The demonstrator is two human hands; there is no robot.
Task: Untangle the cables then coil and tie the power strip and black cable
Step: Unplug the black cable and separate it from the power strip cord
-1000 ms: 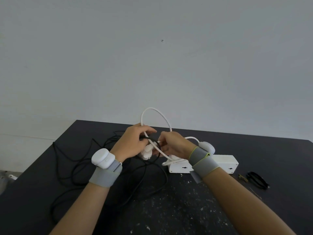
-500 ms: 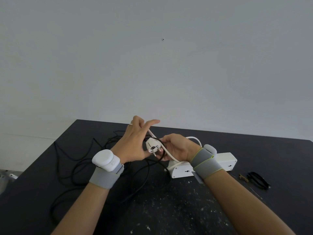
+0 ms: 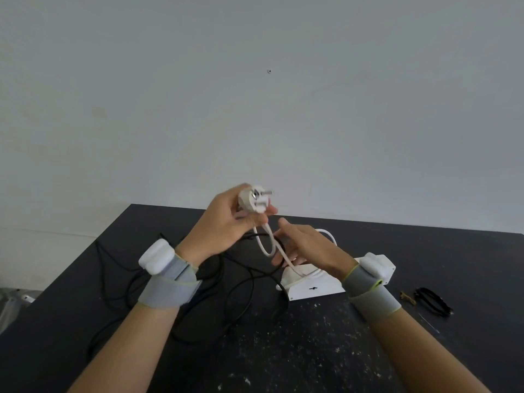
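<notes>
From the head camera (the only view), the left hand (image 3: pixel 224 225) is raised above the dark table (image 3: pixel 326 353). Its fingers are curled round the white plug (image 3: pixel 255 201), whose 2 metal pins point right. The plug's white cord (image 3: pixel 268 251) drops, loops and crosses the right hand (image 3: pixel 309 245), whose thumb and fingers are stretched out and apart. The cord ends at the white power strip (image 3: pixel 314 292), which lies on the table just beside the right wrist. A dark mark on its near face is too small to read. The black cable (image 3: pixel 251 279) sprawls in loose loops on the table beneath the left wrist. Black ties (image 3: pixel 432 302) lie at the far right.
</notes>
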